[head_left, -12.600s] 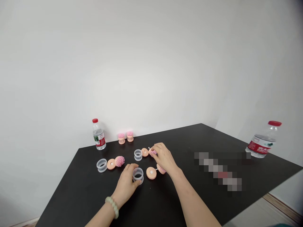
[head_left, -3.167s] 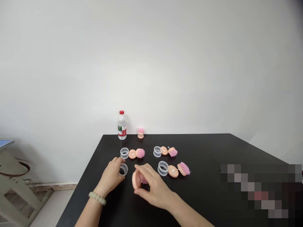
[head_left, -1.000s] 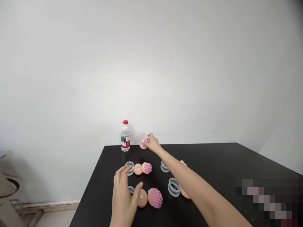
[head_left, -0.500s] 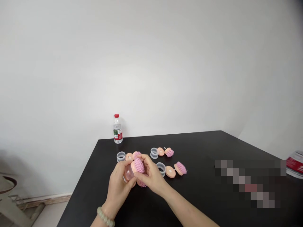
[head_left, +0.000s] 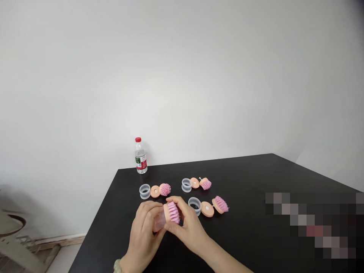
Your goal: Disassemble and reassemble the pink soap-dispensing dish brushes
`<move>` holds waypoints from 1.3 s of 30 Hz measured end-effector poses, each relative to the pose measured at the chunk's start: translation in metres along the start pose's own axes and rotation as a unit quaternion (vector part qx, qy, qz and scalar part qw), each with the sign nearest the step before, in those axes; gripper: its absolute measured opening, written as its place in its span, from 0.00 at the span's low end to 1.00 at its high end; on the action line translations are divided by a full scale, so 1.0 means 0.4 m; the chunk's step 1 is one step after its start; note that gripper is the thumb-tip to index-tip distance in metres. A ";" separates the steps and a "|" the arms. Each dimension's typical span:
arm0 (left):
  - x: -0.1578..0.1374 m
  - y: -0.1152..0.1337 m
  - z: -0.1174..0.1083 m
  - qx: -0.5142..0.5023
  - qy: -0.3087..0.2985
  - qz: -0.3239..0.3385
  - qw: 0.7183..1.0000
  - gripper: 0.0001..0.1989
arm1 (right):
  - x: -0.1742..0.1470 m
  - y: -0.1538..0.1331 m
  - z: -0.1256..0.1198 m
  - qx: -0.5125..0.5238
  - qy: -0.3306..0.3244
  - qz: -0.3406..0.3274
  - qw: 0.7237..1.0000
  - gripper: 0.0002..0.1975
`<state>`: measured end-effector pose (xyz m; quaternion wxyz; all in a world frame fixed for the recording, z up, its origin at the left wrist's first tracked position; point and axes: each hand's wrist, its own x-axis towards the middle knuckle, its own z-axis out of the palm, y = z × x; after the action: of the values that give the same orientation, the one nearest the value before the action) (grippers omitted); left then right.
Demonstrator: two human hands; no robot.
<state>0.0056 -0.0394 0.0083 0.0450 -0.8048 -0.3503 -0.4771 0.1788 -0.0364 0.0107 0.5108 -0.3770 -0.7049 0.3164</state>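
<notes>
Above the near left part of the table, both hands hold a small scrub brush with pink bristles (head_left: 172, 212), a peach rim and a translucent body (head_left: 159, 221). My left hand (head_left: 143, 231) is wrapped round the body, its far side hidden by the fingers. My right hand (head_left: 189, 226) grips the peach brush head between thumb and fingers, bristles facing right. Just beyond the hands lie a clear ring (head_left: 145, 195), a peach disc (head_left: 155, 195) and another pink-bristled head (head_left: 165, 189), side by side.
Right of the hands lie a clear ring (head_left: 190, 207), a peach disc (head_left: 207, 212) and a brush head (head_left: 220, 205). Behind them is a similar set with a brush head (head_left: 206, 184). A water bottle (head_left: 141, 161) stands against the wall on the black table (head_left: 241, 174).
My hands have come lower and nearer with the brush, which has turned its bristles more to the right. The far-left parts now show fully; the pink bristles seen below the hands no longer show.
</notes>
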 end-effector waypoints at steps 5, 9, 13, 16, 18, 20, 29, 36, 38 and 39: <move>0.002 0.005 0.001 -0.001 0.031 0.009 0.999 0.14 | -0.002 -0.003 0.003 0.036 0.011 0.000 0.999 0.20; 0.002 0.002 0.004 -0.002 0.023 -0.002 1.000 0.11 | -0.002 -0.007 0.004 0.036 0.016 -0.014 0.999 0.16; 0.002 0.000 0.002 -0.014 0.012 -0.033 0.999 0.12 | 0.001 -0.006 -0.002 0.035 0.008 -0.029 0.999 0.15; 0.007 0.004 -0.002 -0.036 -0.008 -0.084 0.996 0.14 | 0.002 -0.012 -0.009 0.025 -0.010 -0.067 0.997 0.18; 0.010 0.006 -0.003 -0.048 -0.015 -0.115 0.992 0.15 | 0.001 -0.018 -0.011 0.019 -0.026 -0.092 0.995 0.21; 0.010 0.007 -0.003 -0.057 -0.014 -0.134 0.989 0.16 | -0.002 -0.021 -0.010 0.012 -0.034 -0.091 0.995 0.27; -0.001 -0.007 0.009 -0.056 0.017 -0.054 0.997 0.16 | -0.004 0.016 0.001 0.036 -0.007 0.011 0.999 0.20; 0.000 -0.008 0.008 -0.061 0.011 -0.079 0.995 0.23 | -0.008 -0.011 -0.004 0.078 -0.025 0.026 0.996 0.32; -0.001 -0.008 0.009 -0.061 0.011 -0.080 0.995 0.22 | -0.009 -0.005 -0.002 0.091 -0.026 0.039 0.995 0.36; -0.002 -0.009 0.009 -0.061 0.011 -0.074 0.995 0.22 | -0.008 -0.001 -0.001 0.093 -0.025 0.045 0.994 0.37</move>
<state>0.0060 -0.0356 0.0049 -0.0360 -0.7727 -0.3787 -0.5082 0.1799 -0.0392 0.0094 0.5115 -0.3513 -0.6669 0.4126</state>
